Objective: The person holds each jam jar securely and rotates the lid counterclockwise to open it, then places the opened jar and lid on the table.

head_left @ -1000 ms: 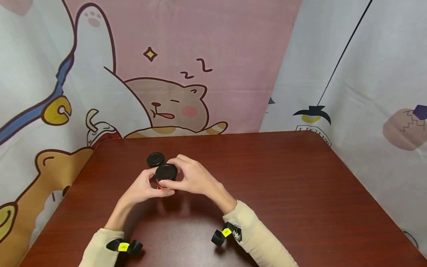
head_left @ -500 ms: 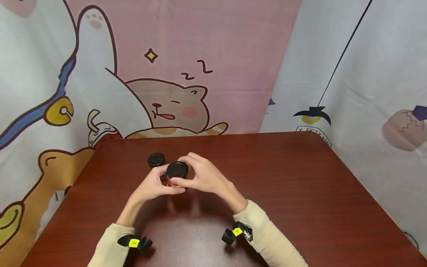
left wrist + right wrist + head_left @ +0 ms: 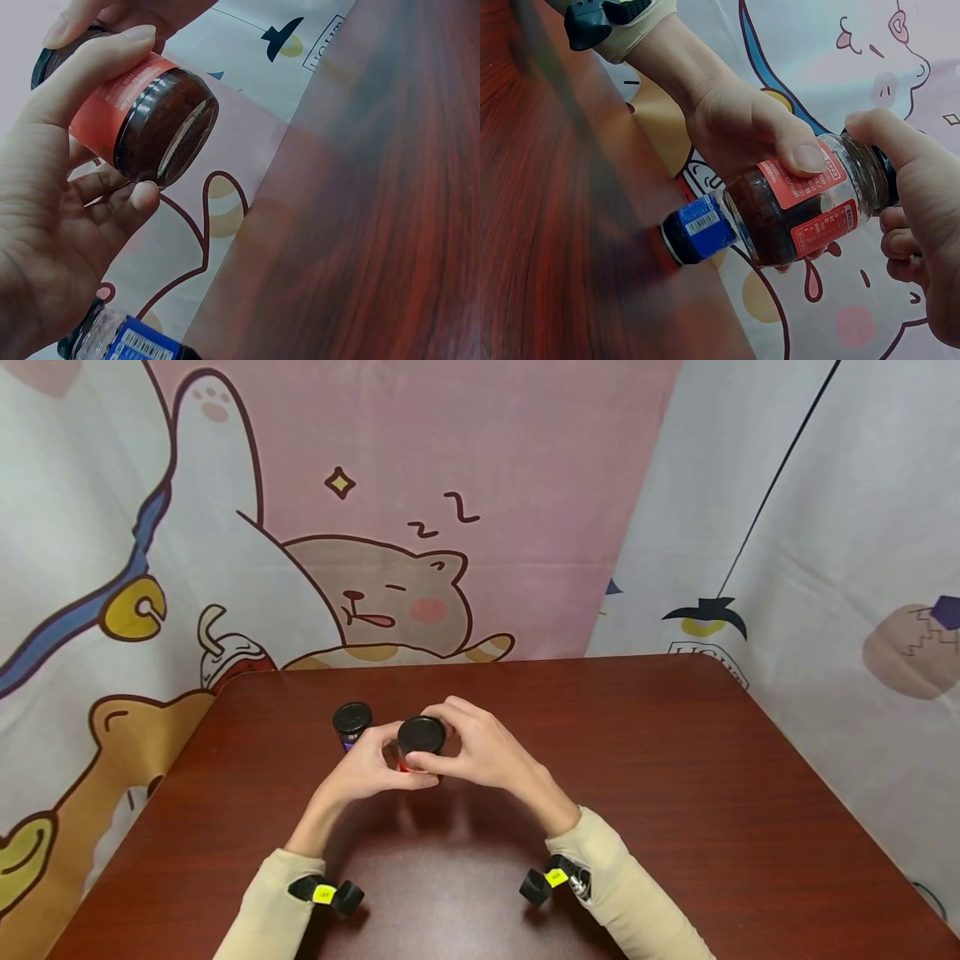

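The blue-labelled jar point(image 3: 701, 227) stands toward the table's point(image 3: 615, 760) far-left corner, partly behind the left hand point(image 3: 367, 767), which grips the red-labelled glass jar point(image 3: 814, 201), dark inside, above the table; the right hand point(image 3: 487, 750) holds its black lid point(image 3: 422, 734).

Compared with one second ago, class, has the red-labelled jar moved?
Yes: in the head view, the red-labelled jar has shifted right, away from the standing blue-labelled jar.
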`<state>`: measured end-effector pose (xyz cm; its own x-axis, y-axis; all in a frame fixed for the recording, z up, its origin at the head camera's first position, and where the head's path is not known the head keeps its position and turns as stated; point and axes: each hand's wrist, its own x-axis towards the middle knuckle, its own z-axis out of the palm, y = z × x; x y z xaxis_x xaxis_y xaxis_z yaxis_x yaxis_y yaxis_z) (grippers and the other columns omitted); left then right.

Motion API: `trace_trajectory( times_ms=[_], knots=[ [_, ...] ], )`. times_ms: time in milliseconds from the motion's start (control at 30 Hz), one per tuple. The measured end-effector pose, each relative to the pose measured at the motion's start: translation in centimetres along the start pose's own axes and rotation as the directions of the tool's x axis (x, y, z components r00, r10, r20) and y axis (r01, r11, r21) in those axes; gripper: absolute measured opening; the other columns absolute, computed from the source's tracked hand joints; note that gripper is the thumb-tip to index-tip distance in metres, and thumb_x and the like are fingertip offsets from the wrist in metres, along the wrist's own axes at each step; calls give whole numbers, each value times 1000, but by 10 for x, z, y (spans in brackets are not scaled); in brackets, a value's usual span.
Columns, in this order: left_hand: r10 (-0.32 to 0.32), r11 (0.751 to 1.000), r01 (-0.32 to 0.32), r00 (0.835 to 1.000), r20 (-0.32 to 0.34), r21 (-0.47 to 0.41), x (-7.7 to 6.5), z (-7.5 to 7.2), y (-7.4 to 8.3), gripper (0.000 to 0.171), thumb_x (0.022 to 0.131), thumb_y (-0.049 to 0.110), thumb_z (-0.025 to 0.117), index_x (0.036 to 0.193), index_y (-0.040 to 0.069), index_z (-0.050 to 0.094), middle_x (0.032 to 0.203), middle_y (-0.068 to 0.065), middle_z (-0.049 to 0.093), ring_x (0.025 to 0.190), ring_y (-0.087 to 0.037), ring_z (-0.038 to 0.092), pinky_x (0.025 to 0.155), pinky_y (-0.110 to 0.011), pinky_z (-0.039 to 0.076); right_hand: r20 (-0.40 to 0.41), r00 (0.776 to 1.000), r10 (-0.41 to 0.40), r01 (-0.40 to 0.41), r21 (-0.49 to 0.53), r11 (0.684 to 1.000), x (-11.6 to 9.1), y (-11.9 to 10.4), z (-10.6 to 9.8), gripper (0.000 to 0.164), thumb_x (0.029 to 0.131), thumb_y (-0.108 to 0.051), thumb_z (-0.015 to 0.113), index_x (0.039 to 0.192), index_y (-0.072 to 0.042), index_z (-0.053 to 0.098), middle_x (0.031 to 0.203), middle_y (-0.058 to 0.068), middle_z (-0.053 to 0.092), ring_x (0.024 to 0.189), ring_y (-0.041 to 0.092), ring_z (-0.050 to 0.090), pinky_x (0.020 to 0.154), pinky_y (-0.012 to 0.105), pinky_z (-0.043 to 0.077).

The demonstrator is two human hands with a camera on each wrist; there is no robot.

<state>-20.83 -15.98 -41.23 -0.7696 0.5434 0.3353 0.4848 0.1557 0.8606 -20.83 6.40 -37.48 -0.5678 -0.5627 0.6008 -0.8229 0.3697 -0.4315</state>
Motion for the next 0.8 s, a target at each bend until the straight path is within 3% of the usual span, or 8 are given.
trace_trajectory(
  times_ms=[267,500,800],
  knots=[
    [-9,999,9,1000,-8,52,12,11,4,43,73,2,88,111,11,70,87,1,67,69,-13,56,56,-32,48,-17,1000,9,-8,19,1000,-7,6,-11,42,83,-35,83,113,-10,68,94,-8,57,76,7,53,66,25,48],
    [11,999,-11,1000,4,36,19,19,41,39,74,2,86,109,6,70,87,2,66,68,-17,55,57,-34,48,-19,1000,16,-16,26,1000,-13,10,-21,42,83,-33,83,114,-9,68,93,-7,57,76,9,54,66,25,48],
    [-11,999,11,1000,14,34,31,31,41,38,74,6,87,109,8,72,88,2,66,70,-15,54,58,-37,48,-25,999,24,-23,36,999,-22,18,-33,41,83,-31,84,114,-11,68,94,-7,59,78,6,52,66,24,47]
  ],
)
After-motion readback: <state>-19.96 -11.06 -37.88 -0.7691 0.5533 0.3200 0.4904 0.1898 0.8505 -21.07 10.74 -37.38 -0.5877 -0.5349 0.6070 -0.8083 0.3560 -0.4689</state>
